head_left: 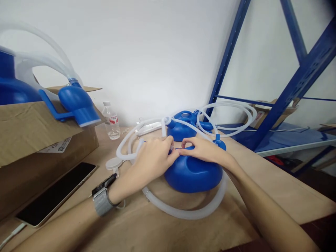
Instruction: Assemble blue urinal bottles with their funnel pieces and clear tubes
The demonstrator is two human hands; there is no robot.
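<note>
A rounded blue plastic bottle point(194, 176) lies on the wooden table in front of me. At its upper left, my left hand point(154, 152) is closed, its fingers curled round a dark blue part at the neck. My right hand point(202, 148) rests over the bottle's top with thumb and forefinger bent inward, their tips meeting the left fingertips. Whatever is between those tips is hidden. A clear flexible tube point(189, 212) loops around the bottle's near side. Just behind, a second blue bottle point(181, 130) stands with tubing coiled about it. A blue tube end piece point(219, 142) shows beyond my right wrist.
At left, a cardboard box point(23, 134) holds more blue bottles, with a blue spout piece point(78, 103) hanging over its edge. A phone point(57, 194), a water bottle point(111, 122), a whitish cap point(114, 163) and a power strip point(149, 128) lie about. Blue shelving point(275, 122) stands right.
</note>
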